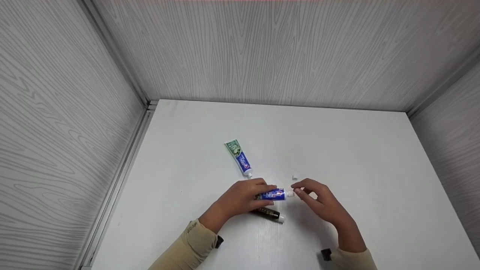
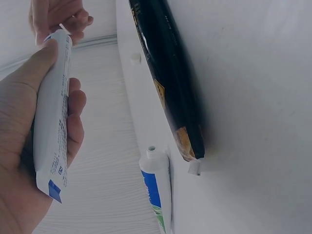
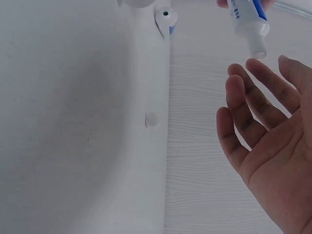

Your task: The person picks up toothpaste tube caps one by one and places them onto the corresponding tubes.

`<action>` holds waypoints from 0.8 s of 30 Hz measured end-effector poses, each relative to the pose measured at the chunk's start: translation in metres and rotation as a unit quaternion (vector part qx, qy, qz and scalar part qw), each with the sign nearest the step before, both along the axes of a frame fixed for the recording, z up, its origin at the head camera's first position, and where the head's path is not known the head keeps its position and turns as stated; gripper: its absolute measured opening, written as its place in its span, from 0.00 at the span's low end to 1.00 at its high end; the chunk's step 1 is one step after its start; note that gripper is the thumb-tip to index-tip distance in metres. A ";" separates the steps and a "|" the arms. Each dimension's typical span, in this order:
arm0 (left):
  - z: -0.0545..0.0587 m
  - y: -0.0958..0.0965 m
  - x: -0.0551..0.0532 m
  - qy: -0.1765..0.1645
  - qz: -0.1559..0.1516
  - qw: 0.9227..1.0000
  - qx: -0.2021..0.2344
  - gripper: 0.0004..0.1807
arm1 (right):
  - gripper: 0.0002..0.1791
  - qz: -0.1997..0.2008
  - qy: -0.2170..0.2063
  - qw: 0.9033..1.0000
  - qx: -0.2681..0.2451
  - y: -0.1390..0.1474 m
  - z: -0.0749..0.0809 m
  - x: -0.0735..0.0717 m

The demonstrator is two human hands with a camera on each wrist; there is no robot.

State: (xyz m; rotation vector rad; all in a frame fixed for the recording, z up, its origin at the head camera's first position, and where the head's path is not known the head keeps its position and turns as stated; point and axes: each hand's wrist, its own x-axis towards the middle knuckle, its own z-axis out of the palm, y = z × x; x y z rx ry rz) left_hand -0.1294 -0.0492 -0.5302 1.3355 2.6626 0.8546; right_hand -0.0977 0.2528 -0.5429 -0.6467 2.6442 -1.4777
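Observation:
My left hand [image 1: 245, 197] grips a blue and white toothpaste tube [image 1: 274, 194] round its body. The tube points right, with a white cap [image 3: 257, 48] on its end. Beside that cap my right hand [image 1: 318, 198] is held with loosely bent fingers. In the right wrist view its fingertips [image 3: 253, 64] stand just short of the cap and hold nothing. Below the left hand a black toothpaste tube [image 1: 268, 213] with a white cap lies on the table, partly hidden by that hand. Another tube, green and blue [image 1: 239, 156], lies beyond it; its nozzle [image 2: 151, 149] is uncapped.
A small white cap [image 1: 294, 177] sits loose on the white table [image 1: 180, 165], beyond the right hand. Grey wood-grain panels [image 1: 255, 52] rise behind the table and at both sides.

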 end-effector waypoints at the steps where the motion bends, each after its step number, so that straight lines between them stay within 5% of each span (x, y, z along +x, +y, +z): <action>1: 0.000 0.000 0.000 -0.003 0.000 1.000 -0.001 0.27 | 0.11 -0.004 0.023 1.000 -0.001 0.000 0.000 0.000; 6: 0.000 0.000 0.000 -0.011 -0.001 1.000 -0.002 0.27 | 0.26 -0.019 0.107 0.994 -0.008 0.000 -0.001 0.002; 24: 0.003 0.001 0.002 -0.023 -0.007 1.000 0.011 0.26 | 0.16 0.022 0.079 0.996 -0.024 -0.006 0.001 0.004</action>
